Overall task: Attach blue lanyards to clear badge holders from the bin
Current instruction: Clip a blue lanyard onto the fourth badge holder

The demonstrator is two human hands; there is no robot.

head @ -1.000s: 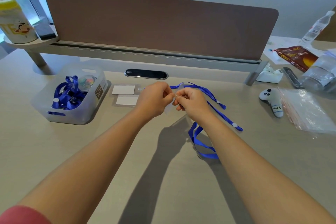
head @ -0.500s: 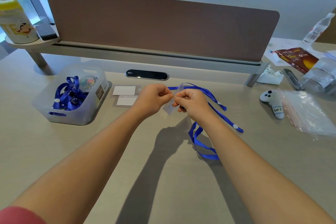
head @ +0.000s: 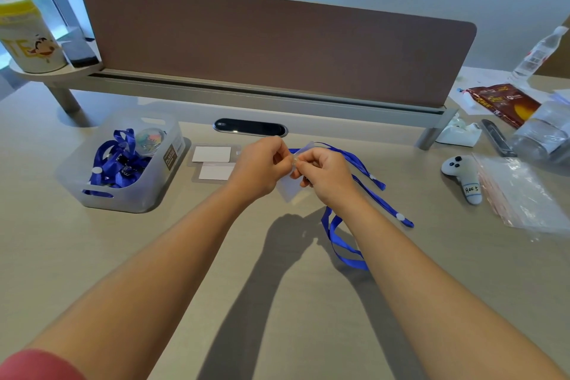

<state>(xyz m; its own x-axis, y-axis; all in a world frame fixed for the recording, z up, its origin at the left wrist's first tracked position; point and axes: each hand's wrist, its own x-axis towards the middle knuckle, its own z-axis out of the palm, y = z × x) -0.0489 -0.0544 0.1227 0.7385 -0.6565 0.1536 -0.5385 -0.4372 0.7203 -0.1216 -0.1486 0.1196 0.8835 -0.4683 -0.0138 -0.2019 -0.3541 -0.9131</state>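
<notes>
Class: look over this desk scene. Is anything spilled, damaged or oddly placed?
Nothing stands out. Both hands, left hand and right hand, hold a clear badge holder; the blue lanyard trails loosely across the desk.

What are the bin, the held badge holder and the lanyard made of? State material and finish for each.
Bin: apparently frosted, translucent plastic; blue lanyards show dimly through its wall.
Badge holder: likely soft clear plastic, slightly glossy; the desk shows through it.
Lanyard: seemingly woven fabric ribbon, blue with a slight sheen; it lies in limp, flat loops.
</notes>
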